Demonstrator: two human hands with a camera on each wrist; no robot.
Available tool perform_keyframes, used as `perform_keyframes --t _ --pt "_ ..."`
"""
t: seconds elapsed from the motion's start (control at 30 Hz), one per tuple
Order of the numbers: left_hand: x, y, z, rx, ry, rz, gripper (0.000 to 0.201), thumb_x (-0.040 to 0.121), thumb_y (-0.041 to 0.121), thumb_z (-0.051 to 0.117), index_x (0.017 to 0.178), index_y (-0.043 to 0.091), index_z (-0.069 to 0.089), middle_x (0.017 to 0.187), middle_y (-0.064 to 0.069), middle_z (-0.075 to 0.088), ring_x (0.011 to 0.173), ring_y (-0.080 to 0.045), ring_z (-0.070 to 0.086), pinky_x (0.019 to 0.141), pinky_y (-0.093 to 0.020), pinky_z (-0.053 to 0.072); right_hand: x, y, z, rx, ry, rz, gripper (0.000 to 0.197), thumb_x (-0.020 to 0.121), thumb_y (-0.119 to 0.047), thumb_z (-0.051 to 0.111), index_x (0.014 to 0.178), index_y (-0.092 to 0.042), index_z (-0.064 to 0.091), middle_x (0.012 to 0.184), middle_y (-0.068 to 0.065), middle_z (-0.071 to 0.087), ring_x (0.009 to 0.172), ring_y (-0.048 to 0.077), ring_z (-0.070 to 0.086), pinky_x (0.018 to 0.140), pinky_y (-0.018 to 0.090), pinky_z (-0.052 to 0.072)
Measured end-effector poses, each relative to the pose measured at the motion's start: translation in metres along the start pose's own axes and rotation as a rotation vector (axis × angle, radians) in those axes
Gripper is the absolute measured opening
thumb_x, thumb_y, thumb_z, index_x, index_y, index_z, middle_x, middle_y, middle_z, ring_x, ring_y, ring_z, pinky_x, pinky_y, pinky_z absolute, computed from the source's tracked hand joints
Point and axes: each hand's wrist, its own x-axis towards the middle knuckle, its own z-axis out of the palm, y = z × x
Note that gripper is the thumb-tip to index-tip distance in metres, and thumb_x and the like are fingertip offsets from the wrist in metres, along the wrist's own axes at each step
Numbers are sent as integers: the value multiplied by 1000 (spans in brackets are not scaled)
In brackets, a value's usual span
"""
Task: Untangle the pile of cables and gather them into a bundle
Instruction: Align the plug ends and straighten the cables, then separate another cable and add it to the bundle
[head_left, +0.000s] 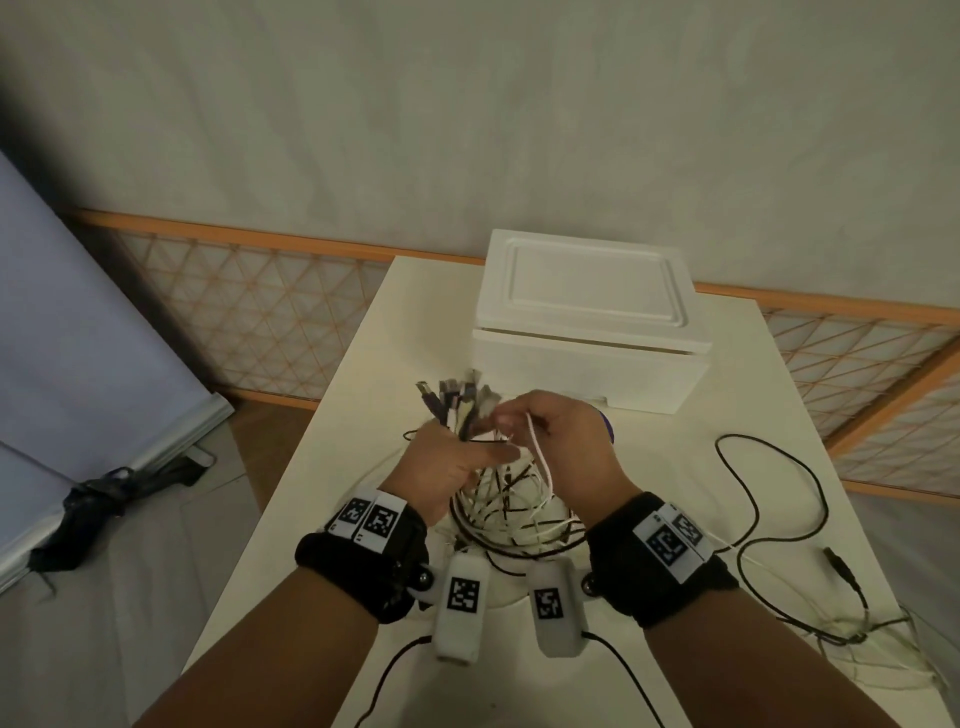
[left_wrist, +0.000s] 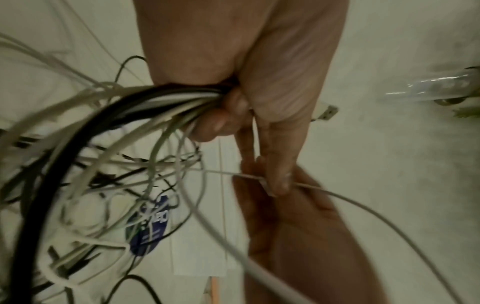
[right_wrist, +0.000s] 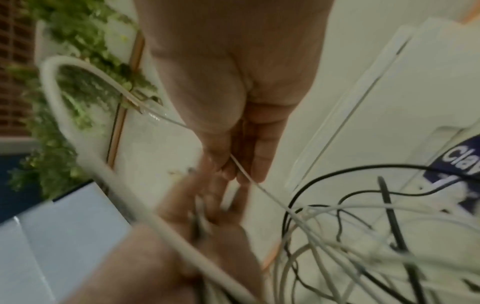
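My left hand (head_left: 447, 457) grips a bundle of white and black cables (head_left: 511, 512) above the table; their plugs (head_left: 457, 397) fan out past my fingers. In the left wrist view the curled fingers (left_wrist: 228, 115) clamp the bundle (left_wrist: 166, 100), and loose loops hang below. My right hand (head_left: 550, 426) pinches a thin white cable (head_left: 540, 457) close to the plugs. The right wrist view shows that thin white cable (right_wrist: 241, 170) between thumb and fingers (right_wrist: 262, 162). A loose black cable (head_left: 769, 499) lies on the table to the right.
A white lidded box (head_left: 587, 322) stands at the back of the white table (head_left: 727, 395), just beyond my hands. Another thin cable tangle (head_left: 852, 631) lies near the right front edge. A lattice screen (head_left: 249, 306) runs behind the table.
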Motion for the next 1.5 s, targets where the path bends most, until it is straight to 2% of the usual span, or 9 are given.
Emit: perform_keyframes --t 0.23,0.43,0.63,0.77,0.97,1.07,1.23,1.4,1.5 --pt "12 -18 4 -8 178 -131 18 77 11 78 68 14 63 46 4 43 37 -9 28 41 -21 26 3 -28 -7 307 84 27 22 84 0 67 101 -13 69 90 -3 68 79 -2 65 77 15 52" --pt "11 -17 2 62 138 -51 16 75 10 79 67 12 66 45 6 46 37 -10 33 45 -23 28 3 -8 -5 -261 -143 -147 14 88 -17 60 89 -9 73 90 3 72 84 14 64 79 28 49" --pt "32 -45 -16 611 187 -150 19 78 27 74 68 17 61 70 -2 64 69 -18 59 67 -29 45 1 -40 -12 431 186 -56 17 93 -10 50 84 -24 55 81 0 69 83 21 68 80 38 57" --pt "38 -53 -32 594 235 -226 23 79 33 74 70 15 63 65 1 62 66 -14 58 57 -24 40 1 -41 -24 348 254 -182 16 95 -13 43 90 -25 52 69 -2 62 64 22 61 68 42 56" --pt "40 -53 -35 662 283 -264 24 86 26 59 71 9 61 64 -4 60 62 -17 55 54 -24 39 -10 -37 -42 267 535 -281 23 94 -8 52 93 -31 54 71 -16 57 69 2 53 68 15 44" --pt "41 -53 -31 572 276 -229 24 78 26 73 63 13 60 57 0 57 58 -18 53 50 -21 39 -10 -39 -43 333 346 -204 40 83 -30 70 117 -34 50 102 -10 67 97 5 62 78 14 47" --pt "34 -33 -15 247 258 -60 27 56 29 86 76 15 74 65 -1 71 57 -20 64 63 -32 51 -1 3 -29 -341 -277 102 82 81 -43 70 148 -22 29 151 -3 37 137 11 35 109 22 27" --pt "26 -24 -6 290 158 85 23 64 26 87 81 17 76 80 -2 75 76 -17 70 74 -33 53 1 14 0 -561 -252 89 30 97 -38 45 102 -12 60 96 7 66 95 24 63 82 37 50" --pt "31 -35 -14 556 165 53 18 74 31 77 73 15 68 73 -3 71 74 -22 67 71 -35 54 -2 -17 -17 -153 -92 -69 21 93 -26 50 84 -12 61 80 -4 62 75 13 59 69 29 47"
